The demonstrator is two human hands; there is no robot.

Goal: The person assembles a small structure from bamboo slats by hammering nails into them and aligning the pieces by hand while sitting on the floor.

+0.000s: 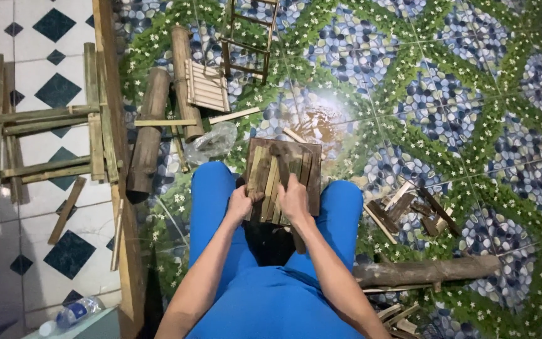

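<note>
Pebble-patterned floor [446, 94] holds three logs [148, 135]; both hands [268, 202] grip one slatted wooden panel [283, 179].

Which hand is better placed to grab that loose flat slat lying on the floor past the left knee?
Left hand, probably: it grips the slatted panel's left edge, nearer the slat. The right hand would cross over.

Small slatted bamboo panel [283, 172], flat between knees, partly assembled
</note>
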